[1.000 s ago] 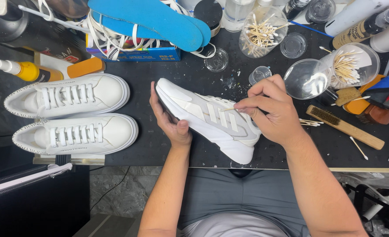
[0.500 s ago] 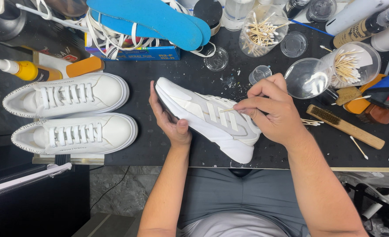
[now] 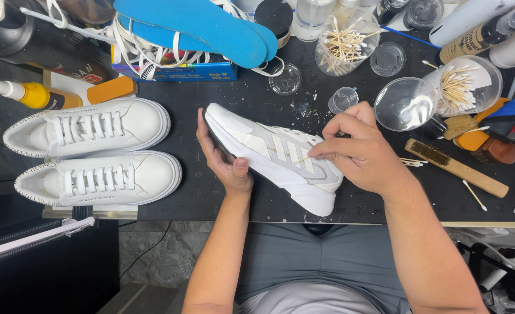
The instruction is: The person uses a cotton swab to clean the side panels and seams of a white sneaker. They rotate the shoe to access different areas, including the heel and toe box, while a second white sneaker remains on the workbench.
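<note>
1. Dark desk (image 3: pixel 234 99), crowded with cleaning supplies; a white sneaker (image 3: pixel 269 154) lay tilted at its front edge.
2. My left hand (image 3: pixel 225 160) gripped the sole; my right hand (image 3: pixel 356 151) pinched a thin stick (image 3: pixel 301 158) against the side stripes, seemingly detail-cleaning.
3. Next would need light, steady strokes.
4. The stick's tip was too small to make out.

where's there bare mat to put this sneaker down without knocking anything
Barest patch: the black mat between the laced white pair and the held sneaker, below the blue box. A smaller strip lies under the wooden brush, by the right hand. The far edge is crowded with cotton-swab jars, small cups and bottles.
</note>
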